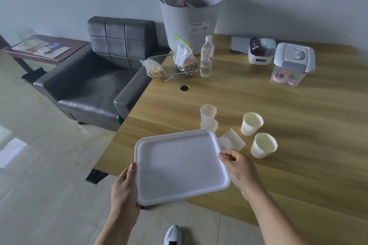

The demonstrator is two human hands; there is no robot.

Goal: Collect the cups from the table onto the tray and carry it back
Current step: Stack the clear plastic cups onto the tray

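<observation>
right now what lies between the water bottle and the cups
In the head view, only bare wooden table with a round cable hole lies between the water bottle and the cups.

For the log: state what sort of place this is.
Probably an office lounge or break room: a black leather armchair beside a wooden table with disposable cups, and a side table holding brochures.

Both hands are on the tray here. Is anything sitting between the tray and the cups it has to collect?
Nothing visible does. The tray, held by the left hand and right hand, already reaches the cups, its far right corner overlapping the tipped cup; bare table lies around them.
</observation>
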